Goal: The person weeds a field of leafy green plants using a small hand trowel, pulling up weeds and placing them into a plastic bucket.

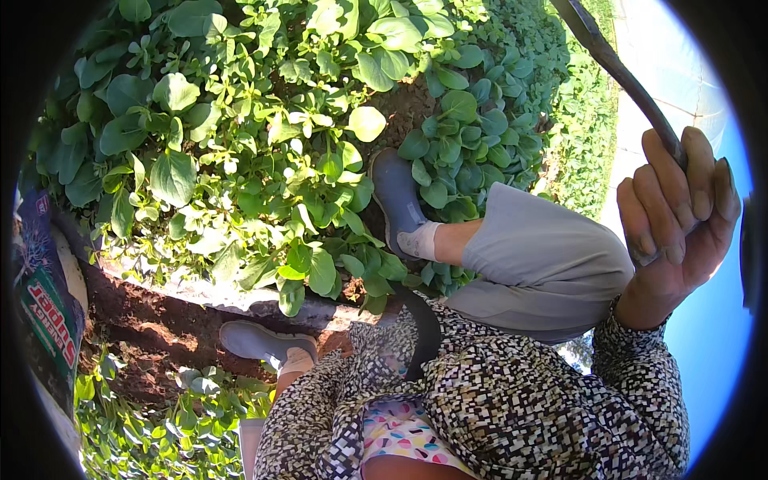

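My right hand (680,216) is raised at the upper right, its patterned sleeve below it. Its fingers are curled round the lower end of a thin, dark, curved strip (620,68), which runs up out of the picture; whether it is a strap or a stick I cannot tell. My left hand is not in view. Beneath me are low leafy green plants (173,178), dense and sunlit. One grey shoe (398,200) stands among the leaves, the other (264,342) on bare reddish soil (152,328).
A dark printed sack (52,280) stands at the left edge. A pale strip (200,292) borders the plant bed beside the soil. More low plants (168,424) grow at the lower left. A black curved band (424,336) lies against my patterned clothing. Pale sheeting (672,56) shows at the upper right.
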`<state>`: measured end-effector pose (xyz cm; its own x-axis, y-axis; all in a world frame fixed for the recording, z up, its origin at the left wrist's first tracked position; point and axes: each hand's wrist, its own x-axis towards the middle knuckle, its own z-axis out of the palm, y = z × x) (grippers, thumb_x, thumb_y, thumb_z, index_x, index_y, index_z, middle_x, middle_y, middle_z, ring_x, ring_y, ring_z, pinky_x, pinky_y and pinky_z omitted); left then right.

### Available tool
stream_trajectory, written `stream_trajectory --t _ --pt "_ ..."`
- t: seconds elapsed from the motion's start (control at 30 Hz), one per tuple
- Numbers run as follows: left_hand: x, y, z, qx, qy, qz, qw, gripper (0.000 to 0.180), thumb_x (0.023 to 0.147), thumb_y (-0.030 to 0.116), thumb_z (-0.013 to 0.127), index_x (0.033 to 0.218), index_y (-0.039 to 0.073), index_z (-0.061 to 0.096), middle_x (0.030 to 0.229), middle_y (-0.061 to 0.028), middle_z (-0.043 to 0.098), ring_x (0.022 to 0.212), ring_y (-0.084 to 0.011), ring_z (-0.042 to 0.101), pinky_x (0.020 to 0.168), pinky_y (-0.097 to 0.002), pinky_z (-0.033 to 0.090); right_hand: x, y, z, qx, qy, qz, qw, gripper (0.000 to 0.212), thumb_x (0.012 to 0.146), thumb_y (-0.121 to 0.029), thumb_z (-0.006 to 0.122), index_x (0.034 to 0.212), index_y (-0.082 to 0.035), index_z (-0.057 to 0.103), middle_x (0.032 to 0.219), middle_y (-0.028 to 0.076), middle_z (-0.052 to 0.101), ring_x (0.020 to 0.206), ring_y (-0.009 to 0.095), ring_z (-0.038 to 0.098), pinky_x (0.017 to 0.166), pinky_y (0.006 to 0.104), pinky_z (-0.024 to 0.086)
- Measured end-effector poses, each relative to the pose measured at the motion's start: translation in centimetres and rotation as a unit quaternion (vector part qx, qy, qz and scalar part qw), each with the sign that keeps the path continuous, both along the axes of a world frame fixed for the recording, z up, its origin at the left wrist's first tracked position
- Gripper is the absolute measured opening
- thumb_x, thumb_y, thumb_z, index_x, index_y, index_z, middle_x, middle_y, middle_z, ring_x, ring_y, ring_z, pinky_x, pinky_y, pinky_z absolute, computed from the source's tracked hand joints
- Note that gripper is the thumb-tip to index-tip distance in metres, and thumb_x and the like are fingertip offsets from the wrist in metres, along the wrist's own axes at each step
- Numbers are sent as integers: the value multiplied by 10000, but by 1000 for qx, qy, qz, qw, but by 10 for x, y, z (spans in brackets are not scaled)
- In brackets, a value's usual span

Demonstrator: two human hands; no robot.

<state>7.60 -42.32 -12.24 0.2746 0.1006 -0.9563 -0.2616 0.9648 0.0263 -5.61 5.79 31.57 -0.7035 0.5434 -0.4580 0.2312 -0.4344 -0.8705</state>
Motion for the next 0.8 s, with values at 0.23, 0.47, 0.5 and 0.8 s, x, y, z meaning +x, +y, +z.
stream_trajectory --t 0.23,0.47,0.5,0.8 --pt "-42 36 45 -10 -12 86 996 241 920 215 540 1034 20 622 836 -61 648 723 -140 622 657 -268 527 -22 51 18 13 88 -64 994 332 1018 -228 339 728 -81 401 663 14 369 475 100 383 546 302 397" --pt "-116 116 34 68 52 147 985 234 925 207 534 1038 22 620 828 -56 645 714 -132 615 650 -259 517 -5 20 5 -107 182 -122 970 259 922 -240 463 714 -88 484 575 6 417 432 97 411 423 276 350" --pt "-120 128 32 79 47 135 986 233 926 206 534 1039 22 620 827 -55 645 713 -131 615 648 -258 516 -8 15 -3 -125 174 -114 970 233 888 -230 513 705 -86 487 546 4 411 413 95 402 384 270 323" --pt "-132 158 84 150 136 195 960 224 932 195 526 1043 24 618 816 -50 642 702 -120 607 638 -246 504 11 -32 17 -165 236 11 958 160 795 -150 657 817 -37 546 545 10 470 365 93 405 311 262 294"
